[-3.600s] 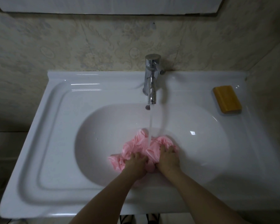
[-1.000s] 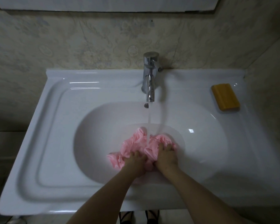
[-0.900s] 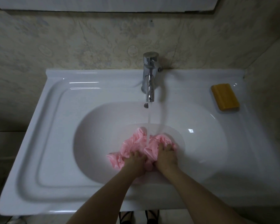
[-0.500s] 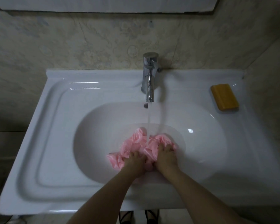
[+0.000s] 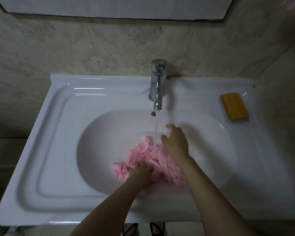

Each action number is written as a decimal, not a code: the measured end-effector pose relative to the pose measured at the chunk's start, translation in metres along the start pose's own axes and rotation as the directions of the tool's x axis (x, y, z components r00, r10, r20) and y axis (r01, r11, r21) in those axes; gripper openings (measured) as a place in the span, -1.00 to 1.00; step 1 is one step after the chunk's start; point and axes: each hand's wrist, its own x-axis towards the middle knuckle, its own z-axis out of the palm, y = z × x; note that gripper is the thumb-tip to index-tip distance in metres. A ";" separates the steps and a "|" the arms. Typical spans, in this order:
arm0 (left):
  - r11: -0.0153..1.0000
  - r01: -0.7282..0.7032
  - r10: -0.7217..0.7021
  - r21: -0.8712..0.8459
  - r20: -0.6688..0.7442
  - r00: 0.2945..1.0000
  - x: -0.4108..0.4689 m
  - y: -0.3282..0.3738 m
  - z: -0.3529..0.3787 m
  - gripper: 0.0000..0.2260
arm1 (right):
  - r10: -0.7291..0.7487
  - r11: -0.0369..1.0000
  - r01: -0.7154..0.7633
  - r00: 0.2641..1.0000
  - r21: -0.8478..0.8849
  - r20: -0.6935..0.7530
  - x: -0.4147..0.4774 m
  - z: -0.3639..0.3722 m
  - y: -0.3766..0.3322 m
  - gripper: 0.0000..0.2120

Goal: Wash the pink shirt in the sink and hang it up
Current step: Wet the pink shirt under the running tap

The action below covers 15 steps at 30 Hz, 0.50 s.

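Note:
The pink shirt [image 5: 143, 157] lies bunched and wet at the bottom of the white sink [image 5: 99, 137]. Water runs from the chrome tap [image 5: 157, 86] onto the shirt's far edge. My left hand [image 5: 140, 172] presses down on the shirt's near left part, fingers curled into the cloth. My right hand [image 5: 174, 142] is lifted off the shirt, fingers spread and blurred, just right of the water stream and above the cloth's far right part.
A yellow bar of soap [image 5: 234, 106] lies on the sink's right rear ledge. A flat drainer area [image 5: 54, 133] takes up the sink's left side. A patterned tiled wall stands behind and to the right; a mirror edge runs along the top.
My right hand has let go of the shirt and risen forward beside the water stream. My left hand stays pressed on the cloth. More of the shirt's right side shows.

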 end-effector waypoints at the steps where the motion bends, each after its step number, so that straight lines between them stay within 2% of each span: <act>1: 1.000 0.002 -0.002 0.003 -0.003 1.000 -0.001 0.000 0.000 -0.53 | -0.050 0.990 0.065 0.991 0.126 -0.122 0.002 -0.017 -0.014 -0.60; 3: 1.000 0.007 -0.007 0.007 -0.012 1.000 -0.001 -0.001 0.001 -0.52 | -0.124 0.922 0.234 0.933 0.309 -0.338 0.004 -0.047 -0.042 -0.54; 5: 1.000 0.011 -0.011 0.006 -0.013 1.000 -0.001 -0.001 0.001 -0.53 | -0.207 0.855 0.373 0.882 0.359 -0.424 0.005 -0.066 -0.061 -0.46; 8: 1.000 0.010 -0.010 0.000 -0.010 1.000 -0.002 0.000 0.002 -0.52 | -0.357 0.811 0.514 0.814 0.281 -0.459 0.008 -0.079 -0.080 -0.35; 11: 1.000 0.005 -0.005 0.000 -0.006 1.000 -0.005 0.001 0.001 -0.51 | -0.523 0.757 0.637 0.722 0.143 -0.453 0.017 -0.082 -0.088 -0.34; 13: 1.000 -0.009 0.009 -0.008 -0.010 1.000 -0.007 0.000 0.000 -0.51 | -0.590 0.739 0.667 0.707 0.092 -0.391 0.023 -0.082 -0.089 -0.40; 15: 0.999 -0.031 0.030 -0.035 -0.020 0.999 -0.008 -0.004 0.001 -0.52 | -0.610 0.749 0.660 0.723 0.062 -0.325 0.029 -0.084 -0.086 -0.44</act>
